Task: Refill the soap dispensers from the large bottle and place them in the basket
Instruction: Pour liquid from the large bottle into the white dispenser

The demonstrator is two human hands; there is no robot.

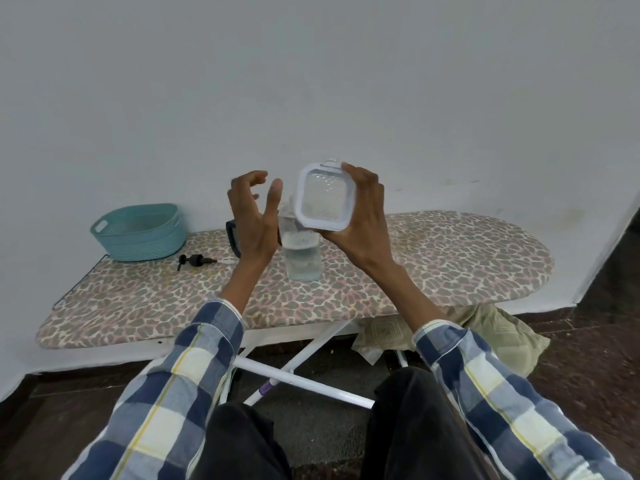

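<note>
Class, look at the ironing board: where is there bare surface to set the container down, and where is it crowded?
Free: the wide right stretch of the ironing board, from the clear dispenser to the rounded end, and the near strip along the front edge. Crowded: the left end, with the teal basket, the black pump beside it, and a dark object behind the left hand.

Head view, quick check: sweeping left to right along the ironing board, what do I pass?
Teal basket → black pump head lying on the board → left hand, open → clear dispenser bottle standing on the board → right hand holding the tipped clear container.
</note>
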